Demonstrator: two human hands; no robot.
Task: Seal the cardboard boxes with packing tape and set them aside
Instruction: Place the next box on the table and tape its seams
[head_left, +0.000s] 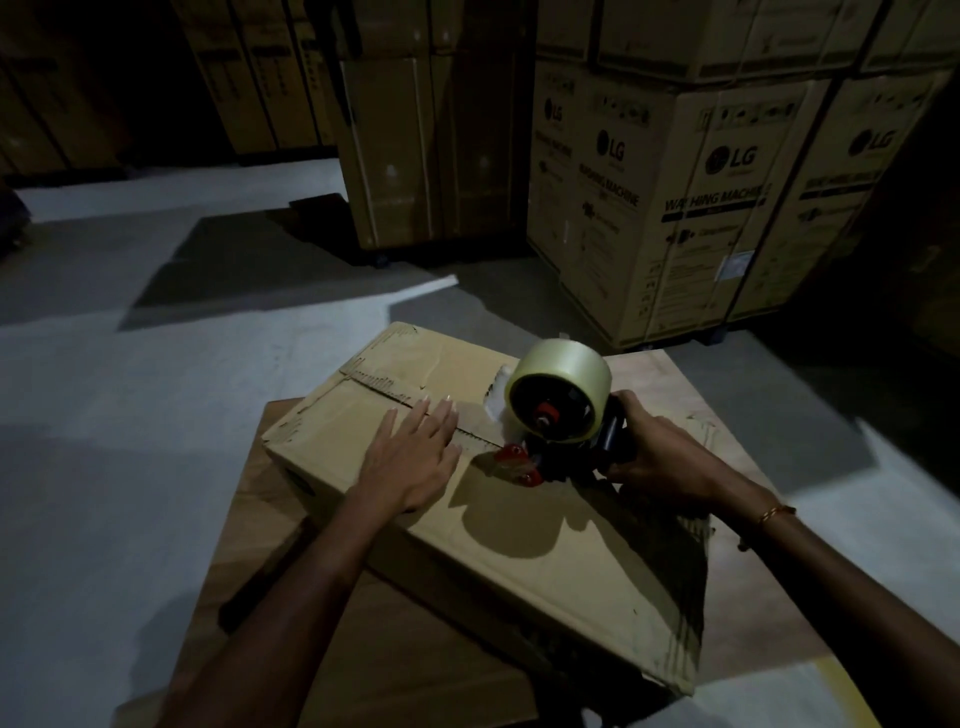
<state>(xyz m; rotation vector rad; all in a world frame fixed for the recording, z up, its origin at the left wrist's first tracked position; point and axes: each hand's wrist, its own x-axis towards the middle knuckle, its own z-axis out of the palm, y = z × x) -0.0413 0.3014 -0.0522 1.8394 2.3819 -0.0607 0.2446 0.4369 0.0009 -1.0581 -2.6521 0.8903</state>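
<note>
single head-worn view looks forward and down, close over the hands, warehouse floor beyond.

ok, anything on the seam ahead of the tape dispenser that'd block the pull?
Yes. The left hand lies flat on the box top, fingers across the seam just ahead of the tape dispenser, which the right hand grips. Beyond the hand, the seam looks bare.

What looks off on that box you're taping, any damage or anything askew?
The cardboard box is worn: its near right corner is crumpled and scuffed, and the far-left end of the top seam is ragged. It also sits skewed on the wooden board, one corner overhanging the edge.
</note>
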